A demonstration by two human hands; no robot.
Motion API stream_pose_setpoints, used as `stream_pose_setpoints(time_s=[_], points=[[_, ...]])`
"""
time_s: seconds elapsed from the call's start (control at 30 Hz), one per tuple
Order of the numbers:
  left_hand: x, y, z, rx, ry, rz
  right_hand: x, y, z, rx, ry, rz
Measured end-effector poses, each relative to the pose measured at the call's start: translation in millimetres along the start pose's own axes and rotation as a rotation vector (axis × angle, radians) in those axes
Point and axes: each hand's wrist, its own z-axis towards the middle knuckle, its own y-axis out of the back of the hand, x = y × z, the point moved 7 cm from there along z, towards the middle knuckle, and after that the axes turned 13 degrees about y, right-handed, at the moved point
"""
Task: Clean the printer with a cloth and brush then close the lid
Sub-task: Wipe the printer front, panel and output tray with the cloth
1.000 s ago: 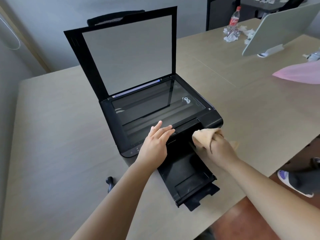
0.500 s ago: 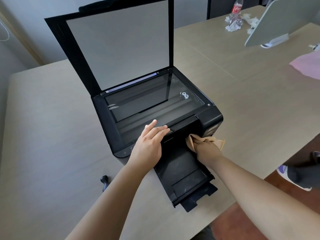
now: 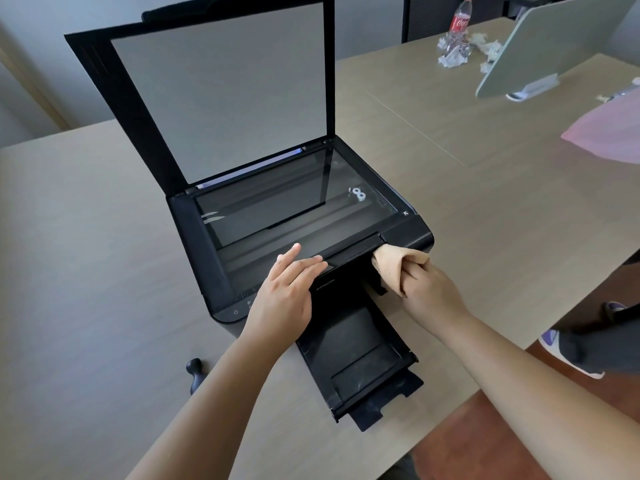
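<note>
the printer (image 3: 304, 230) sits in the middle of the pale wood-grain surface (image 3: 86, 271), its lid (image 3: 214, 95) raised upright at the back and the scanner glass (image 3: 294, 206) bare. your left hand (image 3: 284, 299) lies flat and open on the front edge of the glass, gripping nothing. your right hand (image 3: 426, 289) has its grip closed on one tan cloth (image 3: 394, 268), pressed against the front right corner just under the top panel. the output tray (image 3: 356, 365) is pulled out towards you and overhangs the surface edge. one small black handle-shaped thing (image 3: 195, 374) lies just left of your left forearm; you cannot tell whether it is the brush. well apart at the far side you have one cola bottle (image 3: 460, 22), some crumpled paper (image 3: 450, 55) around it, one tilted grey panel on a stand (image 3: 554, 46) and one pink sheet (image 3: 609, 133) at the right edge. a dark chair back (image 3: 426, 15) stands behind the surface against a grey wall. below right, one shoe (image 3: 568, 355) rests on reddish-brown floor.
</note>
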Motion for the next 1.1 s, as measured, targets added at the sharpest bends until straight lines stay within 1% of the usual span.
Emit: stream_pose_setpoints(time_s=[0.03, 0.17, 0.27, 0.33, 0.47, 0.57, 0.67, 0.73, 0.8, 0.83, 0.87, 0.93, 0.97, 1.0, 1.03, 1.07, 1.1], points=[[-0.5, 0.1, 0.2, -0.001, 0.001, 0.000, -2.5, -6.9, -3.1, 0.032, -0.012, 0.006], [-2.5, 0.7, 0.1, -0.003, -0.004, 0.004, 1.3, -39.5, -11.7, 0.282, -0.019, 0.054], [-0.5, 1.2, -0.8, -0.002, -0.007, 0.013, 6.4, -46.4, -12.8, 0.353, -0.032, 0.082], [-0.7, 1.1, -0.7, 0.004, -0.006, 0.013, 5.8, -36.4, -9.8, 0.321, -0.028, 0.063], [-0.6, 0.1, -0.2, 0.022, -0.008, 0.001, 3.4, -5.2, 4.2, 0.101, -0.026, 0.060], [0.6, 0.0, -2.0, 0.008, -0.012, -0.001, 12.0, 4.3, 8.7, 0.025, -0.022, 0.078], [-0.8, -0.2, -1.3, 0.004, -0.018, 0.007, 12.9, 5.5, 18.1, 0.038, -0.186, 0.186], [-1.1, -0.4, -0.8, 0.001, -0.020, 0.007, 11.8, 7.1, 26.6, -0.004, -0.331, 0.231], [-0.9, -0.4, -1.4, -0.003, -0.023, 0.013, 12.0, 3.7, 33.7, 0.004, -0.440, 0.244], [-0.9, -0.3, -1.4, -0.003, -0.025, 0.017, 14.9, 4.0, 36.7, 0.014, -0.445, 0.231], [-1.2, 0.0, -1.5, -0.002, -0.026, 0.019, 18.6, 3.4, 39.4, 0.024, -0.398, 0.193], [-1.7, 0.1, -2.0, -0.002, -0.027, 0.021, 27.6, -6.0, 40.9, 0.099, -0.232, 0.103], [-1.9, 0.3, -2.2, -0.006, -0.027, 0.021, 29.1, -15.1, 38.7, 0.168, -0.163, 0.064], [-2.1, 0.4, -2.0, -0.009, -0.028, 0.021, 27.5, -25.3, 35.4, 0.244, -0.139, 0.057], [-2.3, 0.6, -1.8, -0.009, -0.028, 0.023, 23.9, -31.4, 32.4, 0.294, -0.163, 0.076], [-2.1, 0.5, -1.8, -0.007, -0.026, 0.025, 21.0, -34.1, 30.7, 0.306, -0.212, 0.129], [-1.9, 0.2, -2.0, -0.004, -0.021, 0.025, 18.2, -32.3, 29.9, 0.272, -0.282, 0.185]])
